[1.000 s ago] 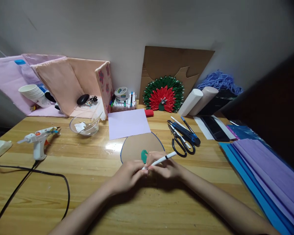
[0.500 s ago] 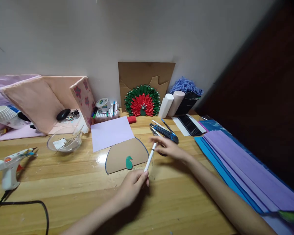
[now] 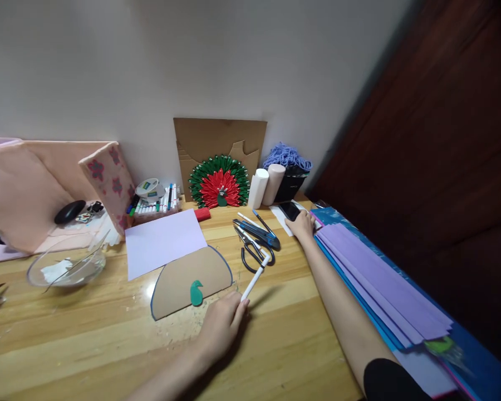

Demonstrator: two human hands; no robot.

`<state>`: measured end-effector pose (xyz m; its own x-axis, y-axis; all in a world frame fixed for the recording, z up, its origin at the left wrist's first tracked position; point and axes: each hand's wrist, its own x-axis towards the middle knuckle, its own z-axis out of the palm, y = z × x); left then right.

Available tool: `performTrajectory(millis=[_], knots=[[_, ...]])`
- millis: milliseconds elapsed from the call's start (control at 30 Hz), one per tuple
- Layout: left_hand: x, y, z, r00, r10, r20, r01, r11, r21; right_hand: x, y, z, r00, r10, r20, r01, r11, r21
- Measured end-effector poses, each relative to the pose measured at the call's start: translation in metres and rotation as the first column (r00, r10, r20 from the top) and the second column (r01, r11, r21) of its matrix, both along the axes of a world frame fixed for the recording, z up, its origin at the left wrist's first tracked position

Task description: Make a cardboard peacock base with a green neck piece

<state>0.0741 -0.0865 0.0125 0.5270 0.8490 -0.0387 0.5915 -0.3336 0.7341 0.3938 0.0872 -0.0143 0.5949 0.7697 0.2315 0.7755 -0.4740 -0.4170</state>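
My left hand [image 3: 221,323] is closed around the lower part of a white marker [image 3: 254,282], which tilts up to the right above the table. Just left of that hand lies a half-round cardboard piece [image 3: 179,278] with a blue-edged curve, and a green bird-shaped cutout [image 3: 196,293] rests on it. At the back right, my right hand [image 3: 303,224] has its fingers around the near end of a black phone [image 3: 289,210] lying on white paper. The hand covers part of the phone. Black-handled scissors [image 3: 250,260] and a blue-black utility knife [image 3: 256,233] lie between my hands.
Purple and blue sheets [image 3: 371,278] are stacked on the right. A lilac sheet [image 3: 162,242], a marker box [image 3: 156,206] and a clear bowl [image 3: 67,267] stand left. A red-green peacock craft [image 3: 220,184] leans on cardboard at the back, beside white rolls [image 3: 259,188].
My right hand has left the marker's tip and reached away to the phone at the back right. My left hand still holds the marker. The view has turned right.
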Motion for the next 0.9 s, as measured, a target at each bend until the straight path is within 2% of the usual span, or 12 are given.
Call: performTrajectory(millis=[167, 533, 733, 900], knots=[[0.000, 0.002, 0.000, 1.000, 0.000, 0.009, 0.000, 1.000, -0.028, 0.008, 0.002, 0.008, 0.999, -0.037, -0.031, 0.036, 0.999, -0.012], [0.000, 0.004, -0.002, 1.000, -0.012, -0.004, 0.012, 1.000, -0.028, -0.024, 0.000, 0.010, 0.992, -0.047, -0.116, 0.048, 0.999, 0.006], [0.001, 0.004, 0.000, 0.999, -0.031, -0.011, 0.030, 0.999, -0.034, -0.026, -0.002, 0.011, 0.987, 0.000, -0.161, 0.009, 0.999, 0.053], [0.001, 0.004, 0.001, 1.000, -0.026, -0.002, 0.026, 0.999, -0.038, -0.015, 0.000, 0.012, 0.953, 0.034, -0.302, -0.014, 0.997, 0.070]])
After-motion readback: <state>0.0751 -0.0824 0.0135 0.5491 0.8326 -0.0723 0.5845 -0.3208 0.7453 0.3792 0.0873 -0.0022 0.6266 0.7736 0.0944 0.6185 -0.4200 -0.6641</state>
